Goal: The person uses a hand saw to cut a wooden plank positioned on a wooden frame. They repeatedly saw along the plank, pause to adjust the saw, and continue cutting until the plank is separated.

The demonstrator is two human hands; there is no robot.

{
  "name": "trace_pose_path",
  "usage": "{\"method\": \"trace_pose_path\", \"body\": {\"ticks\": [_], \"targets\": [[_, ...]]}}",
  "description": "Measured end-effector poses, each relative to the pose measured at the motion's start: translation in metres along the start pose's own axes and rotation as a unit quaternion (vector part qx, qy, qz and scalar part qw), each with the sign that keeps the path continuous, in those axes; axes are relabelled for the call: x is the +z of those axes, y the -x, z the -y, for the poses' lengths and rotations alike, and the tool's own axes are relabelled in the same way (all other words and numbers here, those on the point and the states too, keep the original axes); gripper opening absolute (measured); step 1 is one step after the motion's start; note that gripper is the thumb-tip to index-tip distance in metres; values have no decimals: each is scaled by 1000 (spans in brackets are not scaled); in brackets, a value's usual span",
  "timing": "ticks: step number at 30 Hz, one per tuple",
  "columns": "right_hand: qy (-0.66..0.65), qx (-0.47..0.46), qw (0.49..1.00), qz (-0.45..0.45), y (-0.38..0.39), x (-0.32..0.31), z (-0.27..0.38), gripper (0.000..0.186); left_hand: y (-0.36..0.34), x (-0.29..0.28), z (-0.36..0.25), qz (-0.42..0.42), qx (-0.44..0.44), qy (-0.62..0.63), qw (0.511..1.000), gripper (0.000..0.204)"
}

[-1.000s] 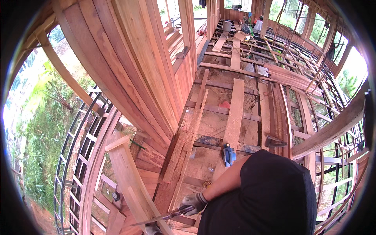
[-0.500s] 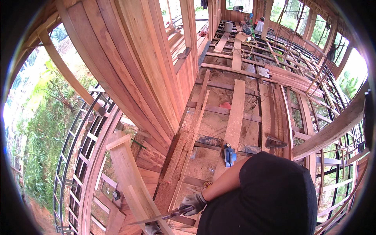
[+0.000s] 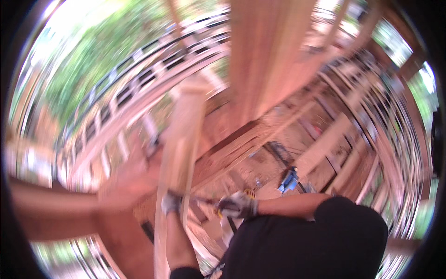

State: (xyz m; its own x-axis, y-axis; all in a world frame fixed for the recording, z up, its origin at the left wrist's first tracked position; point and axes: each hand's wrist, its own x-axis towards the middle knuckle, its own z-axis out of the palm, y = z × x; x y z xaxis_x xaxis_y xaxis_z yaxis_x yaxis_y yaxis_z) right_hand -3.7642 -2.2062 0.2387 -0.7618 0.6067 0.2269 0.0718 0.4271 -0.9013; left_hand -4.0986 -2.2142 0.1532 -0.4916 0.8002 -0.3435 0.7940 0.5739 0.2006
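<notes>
A long pale wooden plank [image 3: 179, 144] slants up from the lower edge, left of centre. My left hand [image 3: 172, 203], in a grey-and-white glove, rests against the plank; motion blur smears its fingers. My right hand [image 3: 238, 205], gloved too, is closed around the handle end of a slim, long-bladed tool [image 3: 203, 200]. The tool reaches left across the plank's right edge, close to my left hand. Blur hides its exact kind. Just beyond my right hand, something yellow and round [image 3: 250, 192] is partly covered. A blue power tool [image 3: 288, 180] lies farther right on a board.
A tall wall of upright boards [image 3: 269, 60] stands ahead. Open floor framing with loose boards [image 3: 323, 144] stretches right, with gaps between the joists. Dark curved metal framing [image 3: 123, 95] runs along the left, with greenery outside. A broad brown board [image 3: 116, 232] lies at lower left.
My view has swung left, so the scene is turned and blurred. My left hand and forearm show more fully. My right hand still grips the long-bladed tool at the plank.
</notes>
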Motion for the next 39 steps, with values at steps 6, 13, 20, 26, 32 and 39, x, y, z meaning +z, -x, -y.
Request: {"method": "trace_pose_path", "body": {"ticks": [6,13,20,26,32,39], "targets": [[206,-115,971,33,28,-40,40,25,28,-31,-23,39,-112,61,991,50],[107,-28,994,20,-1,-22,38,20,32,-41,-28,47,-104,82,990,51],[143,-19,987,69,15,-30,15,24,30,-35,-26,44,-97,85,991,53],[171,-116,975,82,19,-29,-12,30,29,-45,-22,64,-80,105,989,54],[-6,173,982,77,25,-56,51,20,26,-38,-16,50,-86,86,991,56],[353,-223,907,64,8,-42,24,20,24,-34,-22,40,-98,93,990,57]]}}
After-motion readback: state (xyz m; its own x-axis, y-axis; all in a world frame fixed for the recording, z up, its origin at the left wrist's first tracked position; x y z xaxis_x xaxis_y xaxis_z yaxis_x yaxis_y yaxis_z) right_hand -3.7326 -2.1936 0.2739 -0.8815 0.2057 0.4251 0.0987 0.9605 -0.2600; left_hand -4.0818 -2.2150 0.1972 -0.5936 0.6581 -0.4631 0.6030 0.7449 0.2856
